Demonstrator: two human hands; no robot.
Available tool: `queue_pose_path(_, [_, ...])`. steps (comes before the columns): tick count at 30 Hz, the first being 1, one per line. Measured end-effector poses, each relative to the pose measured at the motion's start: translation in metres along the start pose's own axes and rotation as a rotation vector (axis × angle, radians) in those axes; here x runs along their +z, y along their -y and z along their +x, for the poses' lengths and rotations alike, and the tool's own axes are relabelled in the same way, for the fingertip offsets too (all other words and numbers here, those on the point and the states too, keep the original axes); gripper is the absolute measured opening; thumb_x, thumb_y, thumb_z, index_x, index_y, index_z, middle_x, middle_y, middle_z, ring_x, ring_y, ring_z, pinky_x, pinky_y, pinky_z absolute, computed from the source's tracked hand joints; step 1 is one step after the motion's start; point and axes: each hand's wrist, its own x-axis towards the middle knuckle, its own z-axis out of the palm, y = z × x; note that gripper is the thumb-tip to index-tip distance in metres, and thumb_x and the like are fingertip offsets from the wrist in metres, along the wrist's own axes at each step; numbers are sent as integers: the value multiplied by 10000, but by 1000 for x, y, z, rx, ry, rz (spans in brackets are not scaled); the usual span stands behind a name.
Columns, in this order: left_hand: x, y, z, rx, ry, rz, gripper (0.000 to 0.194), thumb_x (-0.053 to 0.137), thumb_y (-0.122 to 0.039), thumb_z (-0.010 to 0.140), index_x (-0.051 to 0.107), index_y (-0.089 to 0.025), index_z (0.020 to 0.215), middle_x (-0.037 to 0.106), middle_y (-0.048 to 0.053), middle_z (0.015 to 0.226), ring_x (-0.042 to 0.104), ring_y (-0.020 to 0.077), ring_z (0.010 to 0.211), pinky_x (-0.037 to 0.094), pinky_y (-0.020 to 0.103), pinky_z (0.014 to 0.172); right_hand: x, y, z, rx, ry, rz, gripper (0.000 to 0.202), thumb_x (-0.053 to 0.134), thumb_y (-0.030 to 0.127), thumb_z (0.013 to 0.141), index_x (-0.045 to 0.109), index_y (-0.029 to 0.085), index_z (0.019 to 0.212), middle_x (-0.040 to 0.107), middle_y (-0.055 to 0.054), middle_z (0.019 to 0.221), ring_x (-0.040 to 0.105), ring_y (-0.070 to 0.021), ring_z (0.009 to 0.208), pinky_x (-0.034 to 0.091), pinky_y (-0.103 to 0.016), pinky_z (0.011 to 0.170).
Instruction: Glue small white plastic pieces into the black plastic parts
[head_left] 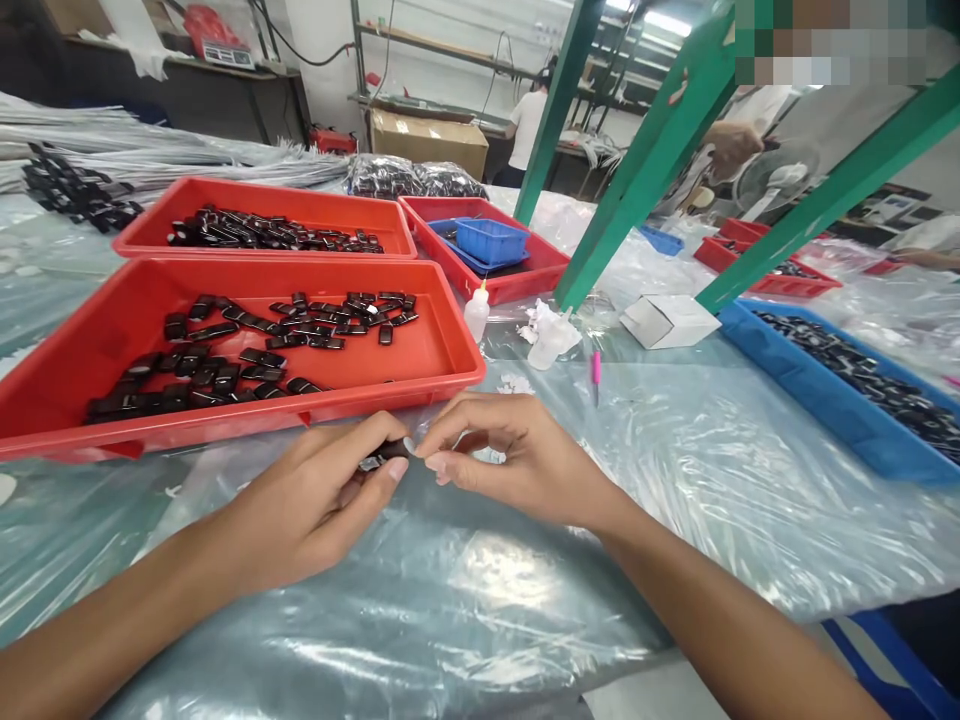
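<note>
Between thumb and fingers, my left hand (319, 500) grips a small glossy black part (391, 450), most of it hidden by the fingers. A pale round piece (409, 446) shows at the part's right end. My right hand (517, 455) is pinched shut at that end, fingertips by the pale piece; whether they hold it is too small to make out. Just behind the hands stands a red tray (390, 395) with many similar black parts (225, 370) lying loose in it.
Behind are a second red tray (259, 188) of black parts and a red tray (540, 265) with blue baskets (491, 242). A dropper bottle (476, 315), crumpled white tissue (551, 335), a pink tool (596, 368) and green posts (581, 265) stand ahead. A blue tray (825, 410) lies right.
</note>
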Motion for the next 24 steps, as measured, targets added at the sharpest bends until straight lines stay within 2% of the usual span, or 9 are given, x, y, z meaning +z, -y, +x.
queue_pose_path(3, [0,0,0,-8,-2,-3,175,458,-323,1146,589,-250,1055,590,-64,716,486,107,496,370,219,469,3,-3,0,-23,-69,16,84,772,174,964,810,238,1002,754,21,902,704,-126,786,587,-270,753])
queue_pose_path(5, [0,0,-2,-21,-18,-11,168,477,-333,1135,613,-248,1086,587,-63,698,477,111,483,354,222,449,6,-7,0,-17,-140,86,125,804,159,949,780,240,1041,750,34,880,714,-121,777,596,-260,750])
queue_pose_path(9, [3,-1,-5,-37,-68,-39,171,512,-339,1114,648,-238,1136,646,-35,739,525,120,510,358,226,445,14,-14,0,-63,-227,205,120,865,252,948,751,216,938,749,30,828,725,-120,766,597,-242,735])
queue_pose_path(12, [4,-1,-5,-40,-94,-31,153,514,-321,1119,642,-241,1144,656,-36,756,536,117,526,372,223,464,19,-15,-1,-112,-282,172,42,835,203,973,796,214,967,789,17,894,748,-122,842,603,-247,812])
queue_pose_path(15, [5,-2,-3,-15,-95,-8,126,497,-302,1133,616,-263,1142,656,-45,772,558,116,562,388,213,487,25,-14,-3,-173,-342,92,86,813,131,975,807,216,983,805,12,964,754,-126,915,600,-258,878])
queue_pose_path(19, [7,-5,-2,7,-88,5,87,492,-280,1139,579,-278,1142,619,-81,725,492,90,508,352,185,461,33,-17,-4,-200,-395,38,88,781,124,995,785,212,998,787,15,959,734,-119,902,599,-258,859])
queue_pose_path(24, [14,-9,-4,5,-156,-8,88,505,-271,1136,591,-279,1119,626,-86,723,515,84,526,365,173,476,43,-20,-6,-242,-431,-32,73,746,114,1017,757,186,1017,764,-6,968,738,-124,916,621,-263,855])
